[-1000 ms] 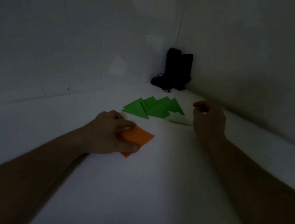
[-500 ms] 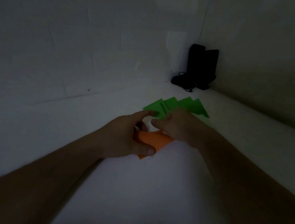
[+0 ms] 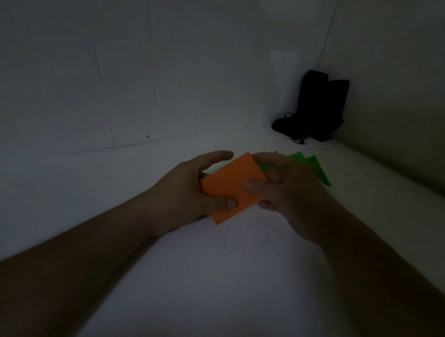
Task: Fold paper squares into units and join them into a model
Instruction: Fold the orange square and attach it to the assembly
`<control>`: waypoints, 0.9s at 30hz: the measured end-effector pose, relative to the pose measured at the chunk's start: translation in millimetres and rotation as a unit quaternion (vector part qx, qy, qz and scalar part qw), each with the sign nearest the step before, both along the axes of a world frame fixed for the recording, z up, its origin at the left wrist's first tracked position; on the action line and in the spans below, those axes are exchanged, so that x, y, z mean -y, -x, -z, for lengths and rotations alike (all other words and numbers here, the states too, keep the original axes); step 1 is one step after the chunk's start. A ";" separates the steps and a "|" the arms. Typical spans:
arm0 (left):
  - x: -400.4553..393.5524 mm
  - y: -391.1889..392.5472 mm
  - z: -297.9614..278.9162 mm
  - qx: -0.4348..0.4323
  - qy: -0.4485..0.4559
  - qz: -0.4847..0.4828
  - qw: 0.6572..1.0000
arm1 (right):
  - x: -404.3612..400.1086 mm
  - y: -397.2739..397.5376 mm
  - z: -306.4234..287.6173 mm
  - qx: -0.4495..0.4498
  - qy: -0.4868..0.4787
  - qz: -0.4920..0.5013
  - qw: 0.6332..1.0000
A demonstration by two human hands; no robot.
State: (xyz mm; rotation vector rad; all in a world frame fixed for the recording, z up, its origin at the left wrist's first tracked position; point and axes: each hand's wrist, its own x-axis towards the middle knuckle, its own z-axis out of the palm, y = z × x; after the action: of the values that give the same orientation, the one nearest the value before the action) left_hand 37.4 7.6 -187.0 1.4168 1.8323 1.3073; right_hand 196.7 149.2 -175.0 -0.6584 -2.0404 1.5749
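Hands, left (image 3: 184, 188) and right (image 3: 292, 195), pinch orange paper (image 3: 230, 186); no writing legible.

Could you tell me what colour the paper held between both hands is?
Orange; the paper shows plainly in the head view, the only view given.

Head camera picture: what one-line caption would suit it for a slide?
Both hands, left and right, hold an orange paper above a white table, green units behind.
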 end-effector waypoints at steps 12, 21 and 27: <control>-7.4 -1.4 -8.0 0.347 -0.062 -0.100 0.931 | -6.6 7.8 4.7 -0.155 -0.066 0.135 0.977; -7.4 2.2 -12.3 0.467 -0.029 -0.094 0.879 | 10.3 6.5 14.9 -0.016 -0.359 -0.046 0.932; -6.3 3.6 -6.7 0.481 0.037 -0.032 0.875 | 11.9 9.9 8.9 -0.065 -0.287 0.013 0.956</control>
State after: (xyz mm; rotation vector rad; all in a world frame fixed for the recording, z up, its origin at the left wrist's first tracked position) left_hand 33.8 13.9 -180.3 0.4593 1.2040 1.5482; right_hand 186.8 137.3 -183.8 -0.3466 -2.2209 0.9000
